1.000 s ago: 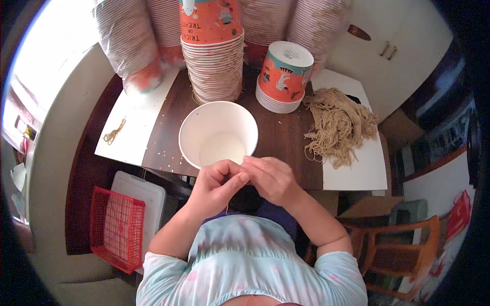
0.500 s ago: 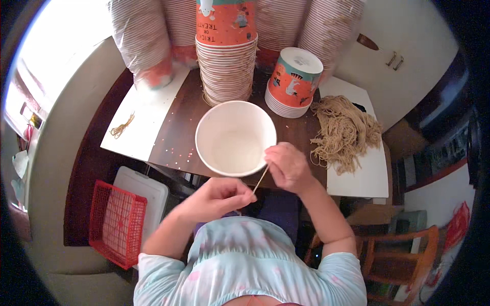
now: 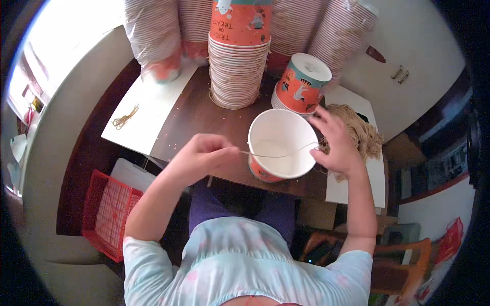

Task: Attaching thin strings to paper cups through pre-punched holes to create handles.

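A white-lined paper bucket with an orange outside leans toward me at the table's front edge, its mouth facing up and to me. A thin tan cord sags across the mouth from the right rim to my left hand. That hand is closed, pinching the cord's end between thumb and forefinger just left of the bucket. My right hand is at the bucket's right rim, fingers spread and slightly blurred, thumb by the rim where the cord ends. Behind it lies a heap of tan cords.
A tall stack of nested buckets stands behind, with a shorter upside-down stack to its right. Plastic-wrapped stacks line the back. A few loose cords lie on the left white board. A red basket is below left, a wooden chair below right.
The bucket has shifted right and tilted toward me. My hands have moved apart; the cord now spans the bucket's mouth. My right hand has gone from a pinch to spread fingers.
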The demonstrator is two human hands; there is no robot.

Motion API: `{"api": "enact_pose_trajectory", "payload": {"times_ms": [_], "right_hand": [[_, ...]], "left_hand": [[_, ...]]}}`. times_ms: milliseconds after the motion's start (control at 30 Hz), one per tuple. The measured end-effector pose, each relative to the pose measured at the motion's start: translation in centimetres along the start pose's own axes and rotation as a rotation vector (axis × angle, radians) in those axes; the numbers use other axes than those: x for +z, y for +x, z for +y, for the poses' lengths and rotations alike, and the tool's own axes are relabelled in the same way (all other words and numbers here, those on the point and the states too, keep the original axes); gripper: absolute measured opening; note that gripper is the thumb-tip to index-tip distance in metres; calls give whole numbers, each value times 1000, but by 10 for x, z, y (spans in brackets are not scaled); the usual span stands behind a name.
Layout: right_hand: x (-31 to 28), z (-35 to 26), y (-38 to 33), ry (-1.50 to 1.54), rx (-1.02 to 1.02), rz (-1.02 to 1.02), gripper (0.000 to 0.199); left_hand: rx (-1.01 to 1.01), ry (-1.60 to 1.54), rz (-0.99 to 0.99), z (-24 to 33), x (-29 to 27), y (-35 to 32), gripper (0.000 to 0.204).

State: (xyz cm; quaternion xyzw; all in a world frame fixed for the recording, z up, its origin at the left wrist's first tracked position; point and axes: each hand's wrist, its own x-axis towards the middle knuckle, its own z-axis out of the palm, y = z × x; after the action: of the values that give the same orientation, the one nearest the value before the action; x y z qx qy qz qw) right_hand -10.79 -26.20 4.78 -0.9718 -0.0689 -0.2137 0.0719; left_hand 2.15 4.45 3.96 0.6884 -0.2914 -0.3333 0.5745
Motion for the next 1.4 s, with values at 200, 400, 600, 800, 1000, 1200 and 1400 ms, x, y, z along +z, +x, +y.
{"api": "enact_pose_trajectory", "payload": {"times_ms": [200,400,600,800,1000,1200,1400], "right_hand": [[2,-103,31,916,154,-151,72],[15,-85,34,799,180,-118,16],[12,-68,32,651,142,-266,11],[21,-88,32,871,-19,-76,41],[23,-98,37,960,271,-265,29],[37,-91,31,701,50,40,7],[37,-92,27,650,11,81,8]], "left_hand": [[-10,-250,-193,19,38,29,22],[-231,-401,-267,2,12,27,21],[-171,-231,-211,-19,11,12,18],[-57,-185,-227,2,24,16,19],[-187,-305,-223,2,14,27,22],[-324,-545,-186,-1,16,23,23],[-169,-308,-84,-8,22,19,19]]}}
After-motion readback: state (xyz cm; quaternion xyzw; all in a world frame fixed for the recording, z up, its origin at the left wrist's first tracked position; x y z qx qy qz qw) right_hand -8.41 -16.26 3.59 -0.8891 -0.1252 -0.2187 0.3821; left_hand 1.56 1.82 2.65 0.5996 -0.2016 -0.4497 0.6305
